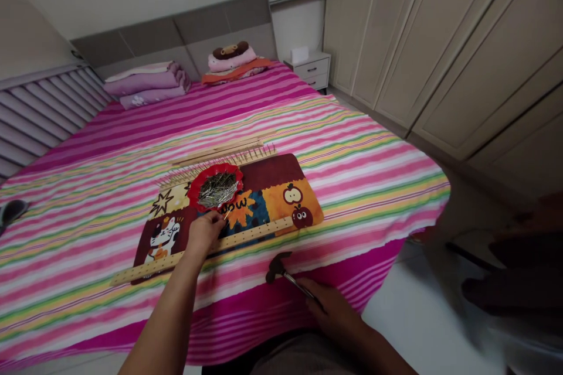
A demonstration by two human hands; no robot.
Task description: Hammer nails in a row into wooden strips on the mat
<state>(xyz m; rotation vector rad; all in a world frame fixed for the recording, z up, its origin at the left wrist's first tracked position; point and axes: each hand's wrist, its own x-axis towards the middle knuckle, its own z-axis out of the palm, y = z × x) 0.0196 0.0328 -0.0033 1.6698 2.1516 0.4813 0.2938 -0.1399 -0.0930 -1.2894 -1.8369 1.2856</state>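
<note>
My left hand point(204, 233) rests over a long wooden strip with holes point(246, 235) that lies on a colourful cartoon mat point(268, 187). Its fingers are pinched on what looks like a thin nail. Just beyond it sits a red paper plate point(193, 183) heaped with metal nails point(217, 190). My right hand point(333, 307) is closed round the handle of a small hammer point(278, 268), whose head lies on the bed's near edge.
More wooden strips, some with nails standing in them point(220, 155), lie behind the plate. The striped bedspread point(360, 164) covers the bed. Folded blankets point(147, 83) and pillows sit at the headboard. A wardrobe point(440, 41) stands to the right.
</note>
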